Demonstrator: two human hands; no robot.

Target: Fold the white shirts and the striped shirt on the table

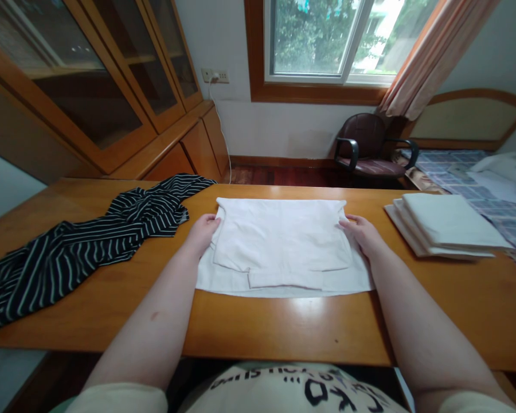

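A folded white cloth garment (284, 235) lies flat on the glossy orange-brown wooden counter (284, 332), midway along it, its upper fold close to the far edge and bare wood between it and the near edge; the left hand (204, 230) grasps the garment's left side between thumb and fingers, just below its far left corner; the right hand (360, 230) grasps the opposite side likewise, just below the far right corner; a black fabric garment with thin white stripes (86, 244) sprawls loosely from the counter's left edge to its far edge, apart from the left hand; a stack of flat white rectangular pieces (456, 221), their material hard to tell, sits toward the counter's far right corner; beyond the far edge stands a dark maroon chair with black armrests (370, 137).
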